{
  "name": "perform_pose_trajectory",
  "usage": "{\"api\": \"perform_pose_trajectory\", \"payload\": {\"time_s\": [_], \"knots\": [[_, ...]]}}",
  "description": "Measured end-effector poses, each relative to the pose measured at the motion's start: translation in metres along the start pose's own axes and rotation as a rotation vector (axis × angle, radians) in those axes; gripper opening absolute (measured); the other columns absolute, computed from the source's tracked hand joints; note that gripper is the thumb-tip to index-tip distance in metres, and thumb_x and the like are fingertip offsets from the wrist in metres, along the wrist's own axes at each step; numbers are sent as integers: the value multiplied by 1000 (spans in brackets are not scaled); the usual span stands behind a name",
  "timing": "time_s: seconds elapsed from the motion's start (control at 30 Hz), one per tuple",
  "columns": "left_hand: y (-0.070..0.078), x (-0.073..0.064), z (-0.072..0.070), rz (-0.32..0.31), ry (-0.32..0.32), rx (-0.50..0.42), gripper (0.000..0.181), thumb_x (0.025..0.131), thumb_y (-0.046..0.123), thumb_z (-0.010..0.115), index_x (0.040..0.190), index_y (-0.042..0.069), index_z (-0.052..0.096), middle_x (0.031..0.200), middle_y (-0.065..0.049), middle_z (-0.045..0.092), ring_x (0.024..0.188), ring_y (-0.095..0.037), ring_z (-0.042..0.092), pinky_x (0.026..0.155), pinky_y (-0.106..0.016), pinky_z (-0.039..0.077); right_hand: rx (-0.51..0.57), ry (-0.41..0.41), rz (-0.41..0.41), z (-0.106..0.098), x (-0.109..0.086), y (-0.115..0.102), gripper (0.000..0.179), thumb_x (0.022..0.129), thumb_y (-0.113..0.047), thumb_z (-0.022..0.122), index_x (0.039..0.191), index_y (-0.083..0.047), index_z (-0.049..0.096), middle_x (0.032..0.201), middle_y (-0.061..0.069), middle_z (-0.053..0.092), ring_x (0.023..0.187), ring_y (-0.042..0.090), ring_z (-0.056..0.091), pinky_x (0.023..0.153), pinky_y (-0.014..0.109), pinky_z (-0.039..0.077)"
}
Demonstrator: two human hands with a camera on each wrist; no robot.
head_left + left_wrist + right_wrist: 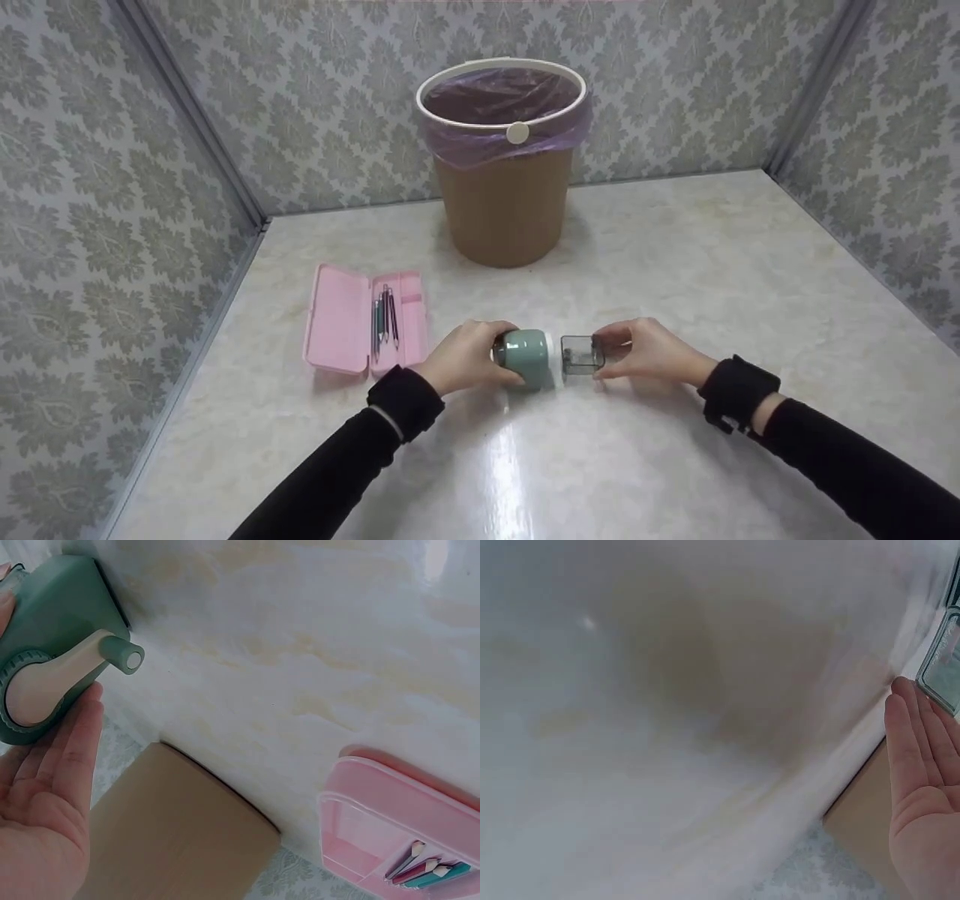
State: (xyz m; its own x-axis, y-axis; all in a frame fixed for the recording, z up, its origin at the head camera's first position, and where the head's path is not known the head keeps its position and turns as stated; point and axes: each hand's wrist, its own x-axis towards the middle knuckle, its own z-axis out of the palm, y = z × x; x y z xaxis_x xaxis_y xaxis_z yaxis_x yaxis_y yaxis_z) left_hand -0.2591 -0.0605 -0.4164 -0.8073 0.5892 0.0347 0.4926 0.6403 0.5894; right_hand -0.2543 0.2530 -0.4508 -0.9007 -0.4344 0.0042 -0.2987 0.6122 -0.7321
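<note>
A green hand-crank pencil sharpener [527,357] lies over the table, its white edge facing right. My left hand [466,358] grips it from the left, thumb at the near side. In the left wrist view its beige crank handle [64,682] with a green knob shows beside the palm. My right hand [654,351] pinches a clear shavings drawer [579,355] by its right end, fingers on the far side and thumb on the near side. Some dark bits show inside the drawer. It sits just right of the sharpener's white edge. Only a corner of the drawer appears in the right wrist view.
An open pink pencil case [337,319] with several pencils [385,315] lies to the left. A brown bin [504,202] with a purple liner [480,146] stands at the back against the patterned wall [352,97]. Walls also border the table's left and right sides.
</note>
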Motion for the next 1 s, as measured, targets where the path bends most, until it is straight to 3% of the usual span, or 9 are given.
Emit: {"api": "perform_pose_trajectory", "payload": {"time_s": [0.23, 0.53, 0.63, 0.73, 0.83, 1.0], "knots": [[-2, 1, 0, 7, 6, 10, 63, 73, 27, 93, 126, 3, 68, 116, -10, 75, 105, -23, 70, 97, -40, 57, 8, 36, 12, -27, 8, -7, 65, 79, -23, 88, 130, 8, 64, 123, 24, 72, 114, 39, 71, 102, 46, 56], [0, 0, 0, -6, -1, 10, 64, 73, 26, 92, 128, 3, 67, 119, -10, 74, 108, -24, 69, 99, -40, 56, -68, 137, 66, -96, 35, -45, 69, 85, -27, 84, 139, 6, 58, 133, 30, 66, 121, 44, 67, 104, 50, 54], [0, -1, -1, -11, -2, 12, 65, 74, 26, 92, 128, 3, 66, 119, -10, 74, 108, -23, 69, 99, -40, 56, -92, 190, 76, -120, 46, -61, 67, 86, -30, 83, 138, 4, 60, 132, 28, 68, 118, 37, 70, 101, 43, 57], [0, -1, -1, -7, 8, 29, 65, 73, 28, 92, 128, 4, 67, 117, -9, 74, 105, -22, 68, 97, -39, 56, -127, 252, 90, -142, 58, -78, 68, 84, -37, 85, 135, 1, 64, 127, 23, 71, 105, 18, 74, 93, 28, 58], [0, -1, 0, 0, 18, 36, 64, 73, 29, 92, 127, 5, 67, 115, -8, 75, 103, -22, 68, 95, -40, 56, -161, 297, 105, -163, 69, -96, 72, 81, -44, 85, 135, 0, 64, 126, 22, 72, 97, 7, 72, 91, 24, 58], [1, -2, 0, -7, 15, 24, 66, 73, 29, 93, 128, 5, 67, 116, -8, 75, 104, -23, 69, 96, -40, 56, -207, 355, 144, -190, 86, -122, 80, 82, -51, 83, 140, 0, 60, 132, 24, 69, 110, 24, 70, 97, 34, 56]]}}
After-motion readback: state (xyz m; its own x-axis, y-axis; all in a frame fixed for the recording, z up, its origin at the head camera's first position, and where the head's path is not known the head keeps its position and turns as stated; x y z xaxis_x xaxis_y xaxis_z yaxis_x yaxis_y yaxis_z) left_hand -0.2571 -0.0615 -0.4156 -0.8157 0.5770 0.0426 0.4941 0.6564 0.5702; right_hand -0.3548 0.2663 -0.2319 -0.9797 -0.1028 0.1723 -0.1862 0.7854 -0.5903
